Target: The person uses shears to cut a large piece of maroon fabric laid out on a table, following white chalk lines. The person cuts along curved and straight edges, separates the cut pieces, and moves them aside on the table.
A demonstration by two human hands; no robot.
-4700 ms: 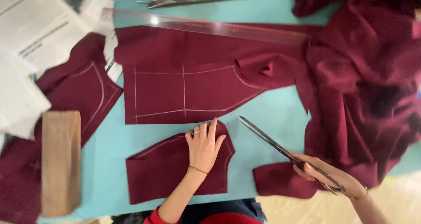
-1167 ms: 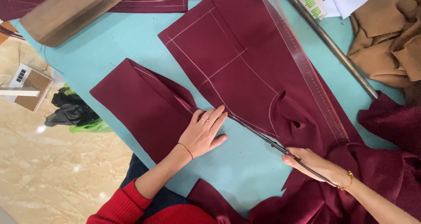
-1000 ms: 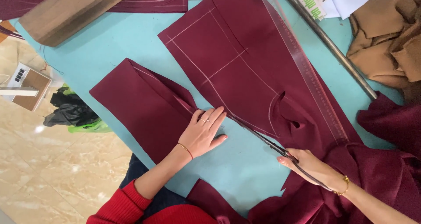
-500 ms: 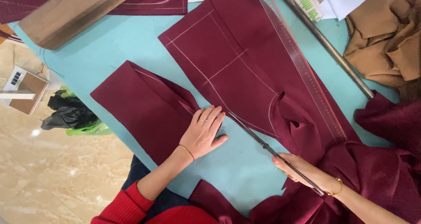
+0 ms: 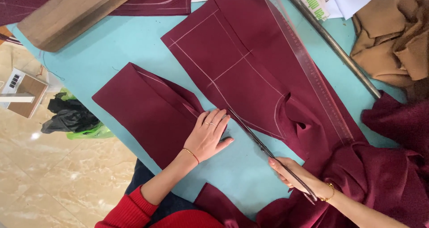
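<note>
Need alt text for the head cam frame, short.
A right hand works long scissors along a chalk-marked maroon fabric panel on a turquoise table, while the left hand lies flat on a cut maroon piece. A clear ruler lies across the fabric.

Maroon cloth [image 5: 250,71] with pale chalk lines lies on the turquoise table [image 5: 111,49], tan fabric [image 5: 393,36] beside a red sleeve [image 5: 129,208].

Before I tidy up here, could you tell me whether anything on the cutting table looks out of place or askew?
The maroon fabric lies bunched in a heap at the table's right edge, part of it over the clear ruler's lower end. The chalk-marked piece lies flat.
</note>
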